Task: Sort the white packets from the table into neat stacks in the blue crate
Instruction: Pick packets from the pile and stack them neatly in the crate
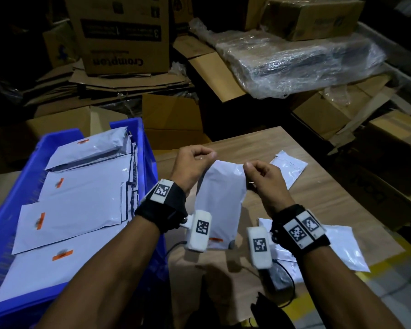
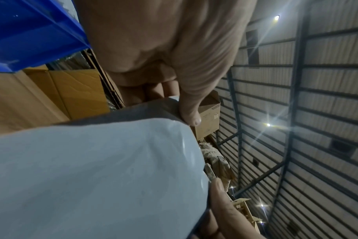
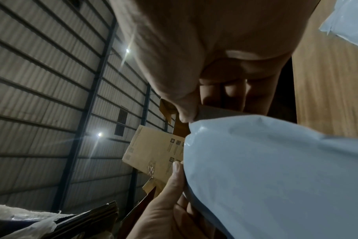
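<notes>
**Here, one packet held up by its top corners**

Both hands pinch a white packet (image 1: 220, 198) above the surface (image 1: 318, 186). The left hand (image 1: 192, 165) grips its upper left corner between thumb and curled fingers; the right hand (image 1: 262, 178) pinches the upper right corner likewise. The packet hangs upright between the wrists. Left of the left hand, the blue crate (image 1: 14, 205) holds overlapping white packets (image 1: 86, 200). More packets (image 1: 288, 167) lie on the surface beyond and beneath the right hand.
</notes>
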Action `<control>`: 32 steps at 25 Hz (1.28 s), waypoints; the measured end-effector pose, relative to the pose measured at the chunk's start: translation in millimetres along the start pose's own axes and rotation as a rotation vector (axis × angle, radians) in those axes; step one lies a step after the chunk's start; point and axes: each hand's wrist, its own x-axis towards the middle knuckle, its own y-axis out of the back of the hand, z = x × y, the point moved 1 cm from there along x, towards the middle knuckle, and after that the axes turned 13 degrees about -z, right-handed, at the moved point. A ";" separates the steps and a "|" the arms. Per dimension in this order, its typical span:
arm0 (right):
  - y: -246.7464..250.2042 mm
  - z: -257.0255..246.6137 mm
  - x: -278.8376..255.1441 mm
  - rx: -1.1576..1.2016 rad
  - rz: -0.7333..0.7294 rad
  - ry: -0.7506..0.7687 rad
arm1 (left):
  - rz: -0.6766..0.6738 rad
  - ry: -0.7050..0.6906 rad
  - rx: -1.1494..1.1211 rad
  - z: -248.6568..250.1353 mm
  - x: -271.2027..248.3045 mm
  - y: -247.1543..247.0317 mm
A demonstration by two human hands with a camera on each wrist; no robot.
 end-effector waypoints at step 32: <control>31.0 11.9 5.7 0.634 0.265 -0.131 | 0.110 0.242 -0.219 -20.1 -43.7 25.6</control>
